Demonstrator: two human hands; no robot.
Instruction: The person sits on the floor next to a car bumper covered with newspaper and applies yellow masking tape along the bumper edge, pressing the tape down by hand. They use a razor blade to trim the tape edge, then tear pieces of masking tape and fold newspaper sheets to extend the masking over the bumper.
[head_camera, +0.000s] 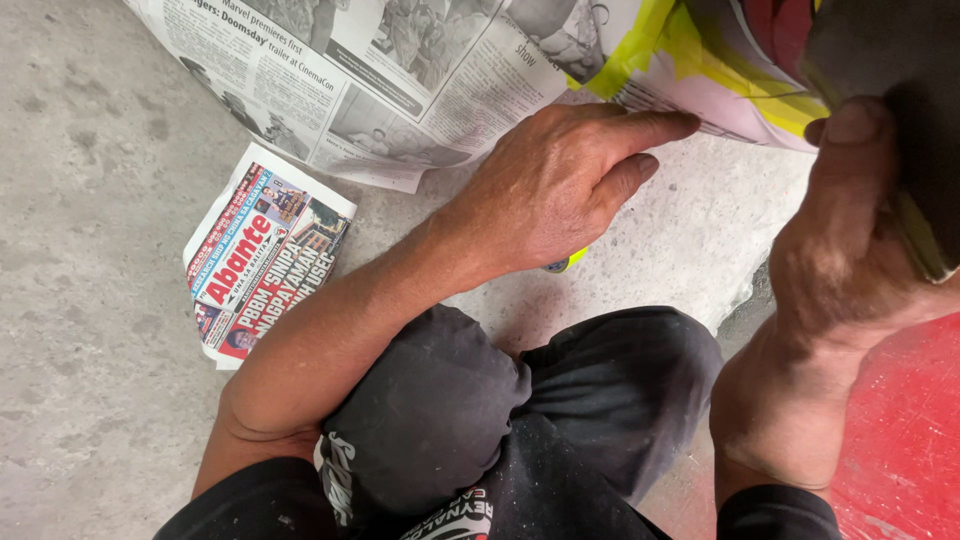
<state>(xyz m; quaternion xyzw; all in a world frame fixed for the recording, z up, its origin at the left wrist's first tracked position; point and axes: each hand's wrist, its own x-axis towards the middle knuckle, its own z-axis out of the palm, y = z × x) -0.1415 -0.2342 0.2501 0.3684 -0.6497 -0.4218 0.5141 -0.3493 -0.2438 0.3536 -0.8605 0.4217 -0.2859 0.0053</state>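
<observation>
View: head camera, looking straight down at a person crouched on a concrete floor (90, 200), dark trousers (480, 420) bunched at the knees.

Left hand: the left hand (555, 190) sits at the middle of the frame, palm down, fingers stretched towards the upper right. The index fingertip presses on the lower edge of a newspaper sheet (400, 70). The hand is mostly flat, not closed on the paper. A small yellow and blue object (562, 263) peeks out under its heel; I cannot tell whether it is held or what it is.

Right hand: the right hand (850, 240) is at the right edge, thumb upward, pressed against a dark curved panel (900, 90). Its fingers are hidden behind the panel, so I cannot tell how tightly it grips.

Newspaper sheet: it lies above and ahead of both hands, long axis running from upper left to right, ending at the panel. The left hand is nearer and already touching it.

Tape: strips of yellow-green masking tape (680, 45) join the sheet's right end to the panel, just beyond the left fingertips.

Look of the sheet: black-and-white print with photographs, slightly creased, lifted off the floor.

Nearby: a folded colourful tabloid page (265, 255) lies flat on the floor, left of the left forearm, apart from it.

Lower right: a red surface (900, 440).
</observation>
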